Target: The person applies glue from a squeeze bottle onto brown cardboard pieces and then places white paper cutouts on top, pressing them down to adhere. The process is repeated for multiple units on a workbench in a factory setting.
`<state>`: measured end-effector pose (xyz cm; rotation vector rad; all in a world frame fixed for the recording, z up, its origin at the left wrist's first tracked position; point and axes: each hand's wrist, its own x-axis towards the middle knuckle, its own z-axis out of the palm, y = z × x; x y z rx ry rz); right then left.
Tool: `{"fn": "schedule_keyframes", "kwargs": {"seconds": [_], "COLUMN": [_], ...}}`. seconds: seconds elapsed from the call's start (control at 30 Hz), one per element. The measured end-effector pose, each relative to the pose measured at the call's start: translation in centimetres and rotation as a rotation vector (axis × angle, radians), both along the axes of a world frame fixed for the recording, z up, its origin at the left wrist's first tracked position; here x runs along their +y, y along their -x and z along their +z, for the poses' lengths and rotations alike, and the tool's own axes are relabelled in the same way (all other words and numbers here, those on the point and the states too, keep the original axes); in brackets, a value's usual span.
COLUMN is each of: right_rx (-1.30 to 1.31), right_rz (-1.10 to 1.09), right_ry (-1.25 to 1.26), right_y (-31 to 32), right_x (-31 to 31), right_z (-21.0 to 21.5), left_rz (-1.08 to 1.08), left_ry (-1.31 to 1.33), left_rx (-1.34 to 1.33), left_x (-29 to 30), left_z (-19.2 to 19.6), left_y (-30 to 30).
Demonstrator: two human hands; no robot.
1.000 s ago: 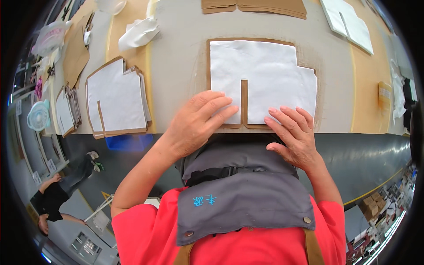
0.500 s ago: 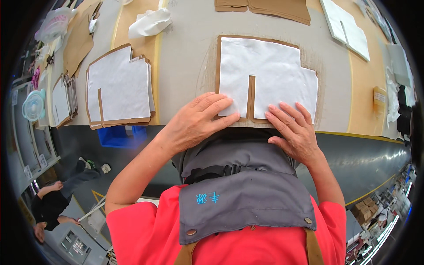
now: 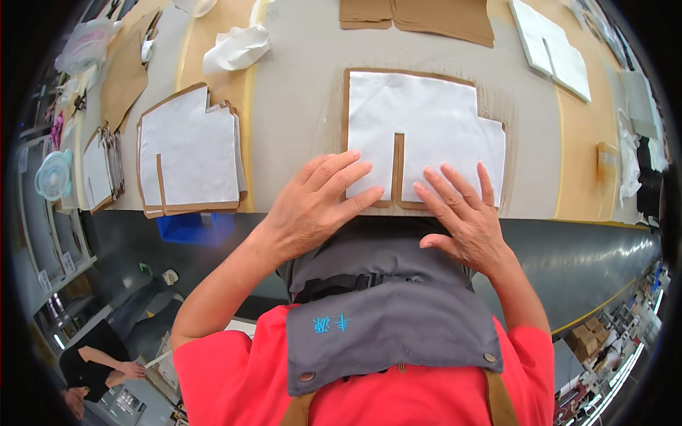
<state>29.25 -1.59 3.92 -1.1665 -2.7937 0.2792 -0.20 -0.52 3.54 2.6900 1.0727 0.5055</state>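
Left hand point(image 3: 320, 200): in the head view, palm down with fingers loosely spread, nothing clasped; its fingertips lie over the near left part of the white sheet point(image 3: 419, 99); how hard they press, I cannot tell.
Right hand point(image 3: 465, 216): fingers fanned wide, likewise holding nothing; its fingertips are over the sheet's near right part.
White sheet: lying on a brown card point(image 3: 347, 113) close to the table's point(image 3: 298, 92) near edge; brown shows along the left and far sides, and through the slot point(image 3: 398, 167) (the hands stand on either side of it).
Left stack point(image 3: 188, 145): similar white-faced brown pieces, well apart from the hands; a blue bin point(image 3: 202, 227) is below.
Far side: brown cards point(image 3: 444, 21) in the middle; slotted white pieces point(image 3: 550, 50) to the right.
Risk: uneven sideways pressure could skew the sheet against its card; a tug nearward might bring both over the table's edge.
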Motion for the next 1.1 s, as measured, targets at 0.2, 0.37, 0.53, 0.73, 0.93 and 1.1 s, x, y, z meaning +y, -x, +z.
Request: {"fn": "schedule_keyframes", "kwargs": {"seconds": [0.2, 0.37, 0.53, 0.73, 0.93, 1.1], "right_rx": [0.049, 0.048, -0.089, -0.167, -0.069, -0.170], "right_rz": [-0.174, -0.244, -0.431, -0.716, -0.526, -0.597], "right_ry": [0.031, -0.063, -0.072, -0.115, -0.067, -0.033], "right_y": [2.9, 5.4, 2.1, -3.8, -0.7, -1.8], "right_x": [4.9, 8.9, 11.2, 9.6, 3.8, 3.8], "right_z": [0.2, -3.4, -4.0, -3.7, -0.9, 0.0], "left_rz": [0.232, 0.384, 0.522, 0.681, 0.435, 0.590], "left_ry": [-0.025, -0.055, 0.050, 0.035, 0.115, 0.156], "left_rx": [-0.045, 0.012, 0.132, 0.170, 0.161, 0.178], "left_x": [3.7, 7.8, 8.5, 6.1, 3.1, 2.5], "left_z": [-1.0, -4.4, -4.4, -3.4, -1.9, -3.0], "left_y": [-4.5, -7.1, -4.9, -2.2, -4.9, -2.8]}}
